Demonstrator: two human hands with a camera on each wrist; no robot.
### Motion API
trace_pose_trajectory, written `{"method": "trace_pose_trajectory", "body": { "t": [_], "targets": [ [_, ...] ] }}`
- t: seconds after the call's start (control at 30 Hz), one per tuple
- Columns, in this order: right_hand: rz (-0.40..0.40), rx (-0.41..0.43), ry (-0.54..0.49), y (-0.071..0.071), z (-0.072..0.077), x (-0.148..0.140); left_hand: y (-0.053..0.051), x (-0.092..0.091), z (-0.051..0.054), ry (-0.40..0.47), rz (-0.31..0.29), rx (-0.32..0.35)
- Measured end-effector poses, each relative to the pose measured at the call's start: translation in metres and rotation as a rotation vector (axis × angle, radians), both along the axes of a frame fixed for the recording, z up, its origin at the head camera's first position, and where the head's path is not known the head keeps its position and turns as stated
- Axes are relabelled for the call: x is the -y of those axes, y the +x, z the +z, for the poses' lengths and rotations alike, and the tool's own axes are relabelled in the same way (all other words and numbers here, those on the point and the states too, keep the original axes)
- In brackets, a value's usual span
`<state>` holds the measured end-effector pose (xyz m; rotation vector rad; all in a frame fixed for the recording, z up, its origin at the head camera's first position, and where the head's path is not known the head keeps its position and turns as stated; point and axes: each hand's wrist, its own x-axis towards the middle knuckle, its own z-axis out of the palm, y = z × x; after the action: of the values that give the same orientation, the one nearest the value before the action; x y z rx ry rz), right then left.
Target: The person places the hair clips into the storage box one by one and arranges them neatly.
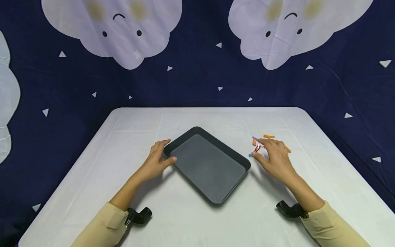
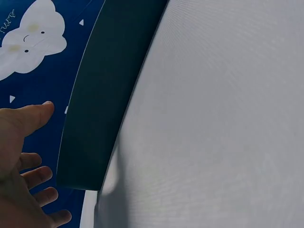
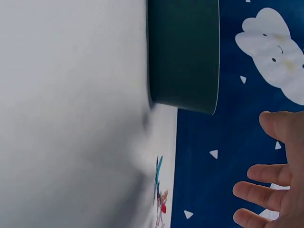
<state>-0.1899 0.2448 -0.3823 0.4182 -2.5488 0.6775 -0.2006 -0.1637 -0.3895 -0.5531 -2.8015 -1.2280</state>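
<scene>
A dark grey rectangular baking tray [image 1: 210, 164] lies turned at an angle on the table. My left hand [image 1: 156, 161] is at its left corner, thumb and fingers spread; the left wrist view shows a gap between the fingers and the tray wall [image 2: 109, 95]. Off the tray's right corner, my right hand [image 1: 274, 159] hovers low over several small coloured pieces that look like hair clips, fingers apart and holding nothing visible. Among them are a red one [image 1: 257, 148], a blue one [image 1: 250, 155] and an orange one [image 1: 269, 136]. The hand partly hides the group.
White cloth covers the table [image 1: 139, 130], which has rounded far corners. Behind it hangs a dark blue curtain [image 1: 191, 85] with clouds and small white triangles. Black wrist devices sit at the left cuff [image 1: 140, 216] and right cuff [image 1: 290, 209].
</scene>
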Motion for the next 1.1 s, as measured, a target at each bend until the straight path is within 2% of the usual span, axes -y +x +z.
{"method": "trace_pose_trajectory", "body": {
  "t": [0.5,1.1],
  "targets": [
    [-0.046,0.051,0.003,-0.006,-0.008,-0.013,-0.006,0.000,-0.006,0.047,-0.036,0.100],
    [-0.090,0.245,0.002,-0.010,-0.013,-0.029,-0.006,-0.002,-0.010,0.088,-0.048,0.150]
  ]
}}
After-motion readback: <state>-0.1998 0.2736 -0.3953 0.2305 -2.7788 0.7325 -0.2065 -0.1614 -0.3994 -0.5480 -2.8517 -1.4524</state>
